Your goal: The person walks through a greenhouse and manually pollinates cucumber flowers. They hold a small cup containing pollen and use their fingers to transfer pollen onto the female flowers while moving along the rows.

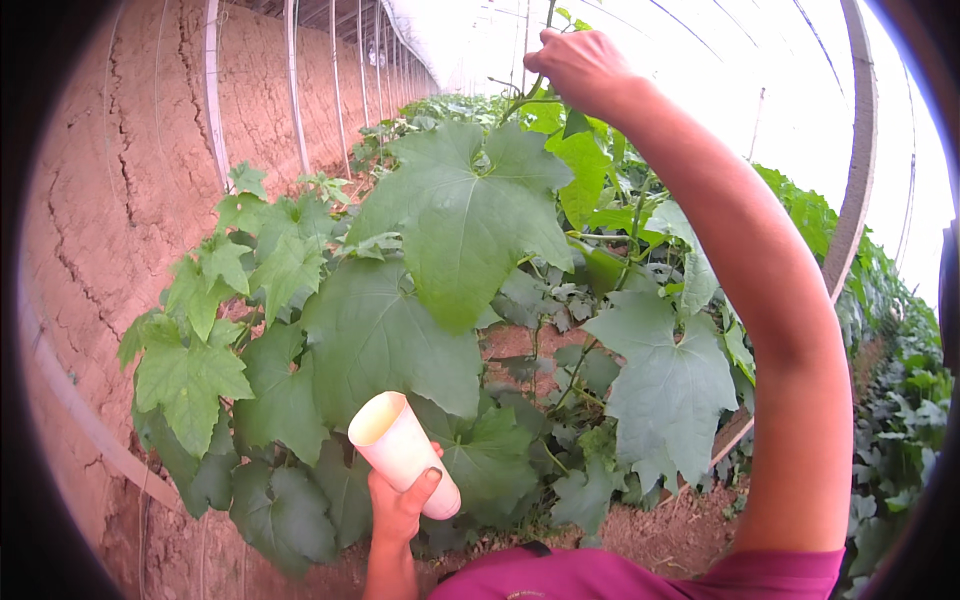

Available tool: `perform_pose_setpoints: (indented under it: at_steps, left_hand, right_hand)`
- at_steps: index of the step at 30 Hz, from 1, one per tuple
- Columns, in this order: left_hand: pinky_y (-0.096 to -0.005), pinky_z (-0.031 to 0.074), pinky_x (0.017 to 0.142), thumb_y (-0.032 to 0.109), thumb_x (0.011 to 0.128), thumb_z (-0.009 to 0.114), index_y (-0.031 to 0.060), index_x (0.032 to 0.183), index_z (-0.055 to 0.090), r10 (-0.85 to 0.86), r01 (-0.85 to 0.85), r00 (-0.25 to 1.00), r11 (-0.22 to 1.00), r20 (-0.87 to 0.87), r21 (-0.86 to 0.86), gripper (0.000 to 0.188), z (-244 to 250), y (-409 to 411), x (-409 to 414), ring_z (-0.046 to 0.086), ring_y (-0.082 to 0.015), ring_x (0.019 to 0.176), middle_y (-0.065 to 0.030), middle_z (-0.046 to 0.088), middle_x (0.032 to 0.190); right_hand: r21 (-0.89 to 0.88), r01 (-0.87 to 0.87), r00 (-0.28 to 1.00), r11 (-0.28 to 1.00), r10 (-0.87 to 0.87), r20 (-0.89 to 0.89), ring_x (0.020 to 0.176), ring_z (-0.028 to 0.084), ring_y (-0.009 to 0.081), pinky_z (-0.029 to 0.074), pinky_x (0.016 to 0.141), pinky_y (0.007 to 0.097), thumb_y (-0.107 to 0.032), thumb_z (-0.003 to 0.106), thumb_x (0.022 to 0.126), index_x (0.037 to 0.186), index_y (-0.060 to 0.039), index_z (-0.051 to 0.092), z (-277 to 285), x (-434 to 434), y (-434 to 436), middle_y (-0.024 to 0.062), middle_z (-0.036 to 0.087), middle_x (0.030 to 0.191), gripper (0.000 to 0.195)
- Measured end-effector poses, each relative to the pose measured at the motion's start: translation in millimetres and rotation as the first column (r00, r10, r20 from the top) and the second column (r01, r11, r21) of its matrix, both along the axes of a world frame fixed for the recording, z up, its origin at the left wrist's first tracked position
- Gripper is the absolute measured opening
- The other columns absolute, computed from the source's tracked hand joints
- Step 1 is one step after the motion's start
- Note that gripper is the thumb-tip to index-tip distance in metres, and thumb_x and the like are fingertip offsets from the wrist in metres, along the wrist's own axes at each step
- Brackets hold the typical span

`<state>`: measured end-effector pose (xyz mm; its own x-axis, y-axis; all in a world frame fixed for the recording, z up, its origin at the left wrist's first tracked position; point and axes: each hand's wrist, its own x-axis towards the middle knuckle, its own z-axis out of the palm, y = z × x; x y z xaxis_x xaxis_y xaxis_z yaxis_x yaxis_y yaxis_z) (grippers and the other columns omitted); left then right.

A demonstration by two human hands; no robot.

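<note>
My left hand (401, 499) is wrapped around a white paper cup (412, 457), whose open top tilts up and to the left; its inside looks pale yellow, and what it holds cannot be made out. High at the top of the view, my raised right hand (574, 64) grips the stem of a climbing vine (529, 94) with bent fingers. Below that hand hangs a large lobed green leaf (472, 210). More broad leaves of the vine (675, 375) spread between and around my arms.
A cracked earthen wall (97, 187) with upright poles (296, 90) runs along the left. At the right a slanting post (859, 150) stands near more vines (900, 360). Bare soil (675, 525) shows low down, and thin strings hang under the bright greenhouse cover.
</note>
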<state>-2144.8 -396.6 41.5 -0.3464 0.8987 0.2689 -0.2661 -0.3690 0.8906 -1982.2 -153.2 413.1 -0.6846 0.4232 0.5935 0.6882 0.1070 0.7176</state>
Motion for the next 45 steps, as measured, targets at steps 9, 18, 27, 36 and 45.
perform_pose_setpoints:
  at_steps: [9,18,27,36,45]
  left_hand:
    - [-0.0352,0.047,0.081,0.025,0.068,0.076,-0.0065,0.110,0.053,-0.025,0.024,0.999,0.999,0.037,0.029,0.058,2.1,0.6,6.6,0.061,-0.0217,0.090,-0.0143,0.062,0.098]
    - [-0.0369,0.048,0.081,0.031,0.067,0.077,-0.0061,0.115,0.048,-0.037,0.038,0.999,0.999,-0.010,0.016,0.067,0.2,-3.7,2.1,0.061,-0.0240,0.089,-0.0154,0.061,0.096]
    - [-0.0327,0.047,0.079,0.025,0.070,0.076,-0.0062,0.102,0.059,-0.014,0.012,0.999,0.999,0.031,0.043,0.047,3.7,-13.1,-3.8,0.060,-0.0189,0.087,-0.0129,0.064,0.095]
    - [-0.0331,0.046,0.080,0.028,0.070,0.077,-0.0057,0.104,0.058,-0.013,0.013,1.000,0.999,0.007,0.047,0.052,5.2,-16.4,-12.5,0.059,-0.0193,0.088,-0.0127,0.063,0.096]
    - [-0.0351,0.047,0.081,0.028,0.069,0.077,-0.0057,0.108,0.055,-0.006,0.004,1.000,0.997,0.028,0.074,0.056,4.1,-13.5,-9.2,0.060,-0.0212,0.090,-0.0132,0.062,0.098]
  right_hand:
    - [0.013,-0.028,0.997,1.000,0.027,0.066,0.072,0.061,0.0234,0.048,0.057,0.0364,-0.004,0.056,0.079,0.083,-0.0087,0.056,6.2,22.6,-8.5,0.0092,0.053,0.090,0.007]
    - [-0.050,-0.117,0.991,0.992,0.120,0.054,0.083,0.062,0.0271,0.054,0.066,0.0342,0.000,0.059,0.073,0.079,-0.0036,0.063,12.4,36.5,-21.0,0.0117,0.057,0.091,0.008]
    - [-0.153,-0.259,0.956,0.954,0.230,-0.183,0.073,0.059,0.0294,0.048,0.066,0.0404,-0.003,0.057,0.071,0.073,-0.0036,0.062,14.3,37.3,-0.6,0.0123,0.058,0.079,0.005]
    - [-0.297,-0.613,0.668,0.732,0.279,-0.690,0.070,0.059,0.0138,0.048,0.070,0.0273,-0.014,0.058,0.073,0.082,-0.0011,0.066,15.3,26.3,-9.2,0.0078,0.065,0.075,0.017]
    - [-0.305,-0.701,0.516,0.645,0.163,-0.841,0.071,0.055,0.0111,0.045,0.067,0.0263,-0.024,0.059,0.078,0.083,-0.0029,0.064,23.4,26.7,-2.0,0.0053,0.061,0.074,0.022]
